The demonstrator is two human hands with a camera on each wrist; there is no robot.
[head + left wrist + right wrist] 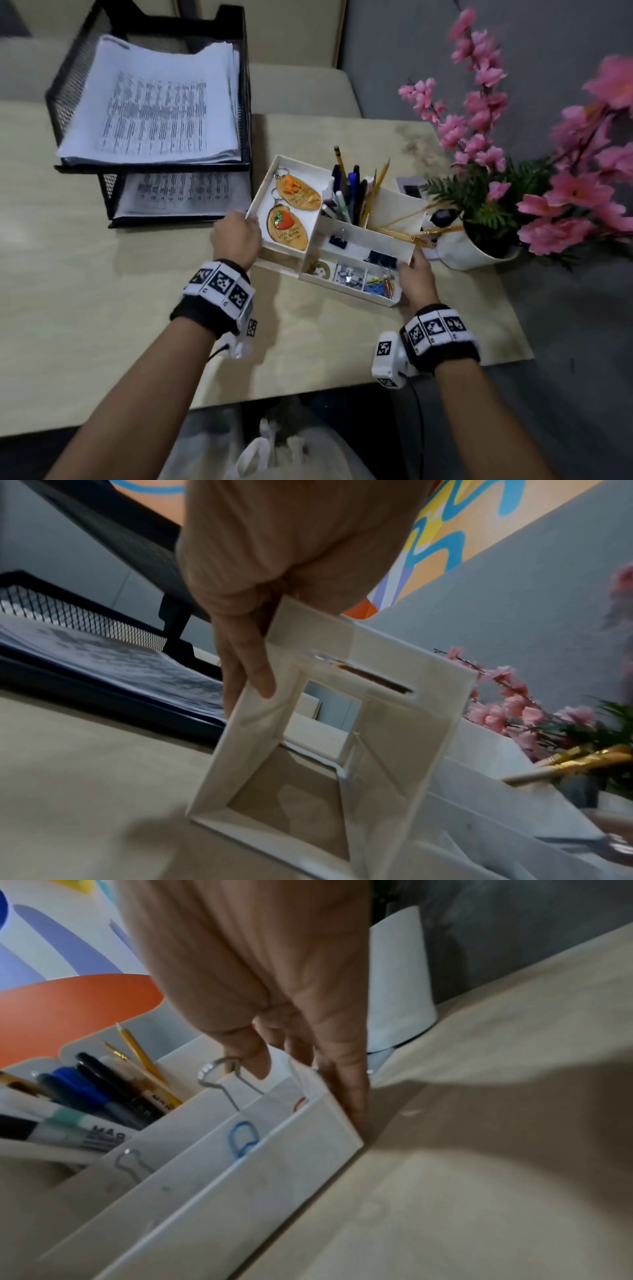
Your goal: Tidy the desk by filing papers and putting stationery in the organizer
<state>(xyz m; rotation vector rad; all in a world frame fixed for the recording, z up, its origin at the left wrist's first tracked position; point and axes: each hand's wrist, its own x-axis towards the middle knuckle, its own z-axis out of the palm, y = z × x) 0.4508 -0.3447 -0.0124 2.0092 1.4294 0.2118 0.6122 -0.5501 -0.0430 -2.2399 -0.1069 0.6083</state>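
The white organizer (356, 236) is held at both ends on the desk (102, 274), beside the mesh paper tray (154, 113). Its left corner is gripped by the left hand (236, 236), its right wall by the right hand (416, 274). "MAR" is read on the markers (85, 1123) only in the right wrist view. Printed papers (154, 109) and two keychains (291, 209) are seen from the head view; their writing is illegible.

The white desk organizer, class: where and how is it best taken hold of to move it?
Grip the organizer by its opposite end walls, one hand from each side, as the left hand and right hand do. It is wide, open-topped and loaded with upright pens, so a level two-sided hold probably prevents spills.
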